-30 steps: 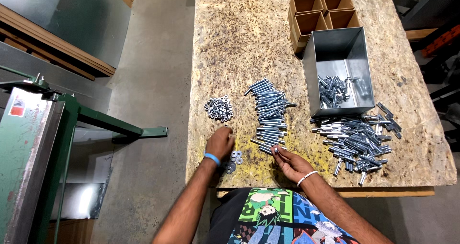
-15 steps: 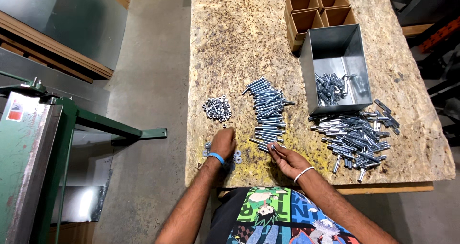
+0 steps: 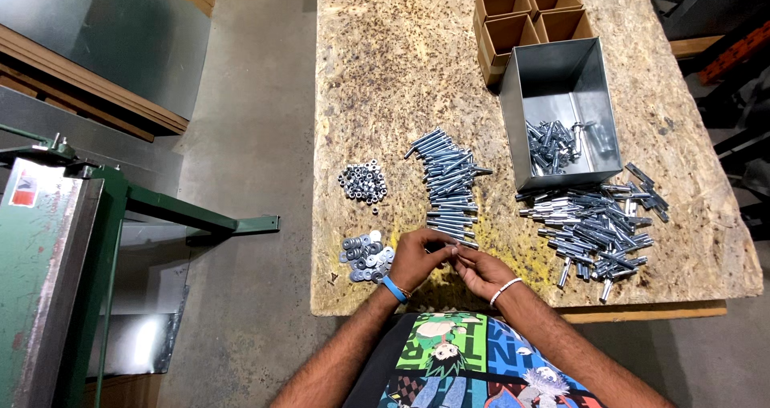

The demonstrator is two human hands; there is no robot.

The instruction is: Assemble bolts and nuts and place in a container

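My left hand (image 3: 415,257), with a blue wristband, and my right hand (image 3: 480,271), with a white wristband, meet fingertip to fingertip near the table's front edge. Both pinch a small silver bolt (image 3: 450,250) between them. Just left of my left hand lies a pile of flat washers (image 3: 365,256). A long row of loose bolts (image 3: 449,182) runs away from my hands up the table. A small heap of nuts (image 3: 362,181) lies farther left.
A heap of assembled bolts (image 3: 597,225) lies to the right, in front of an open metal bin (image 3: 561,79) holding several more. Cardboard divider boxes (image 3: 513,11) stand behind it on the chipboard table (image 3: 385,63). A green machine frame (image 3: 88,216) stands on the floor at left.
My left hand has moved right, off the washer pile, to meet my right hand. The washers it covered now show. The view has shifted slightly.
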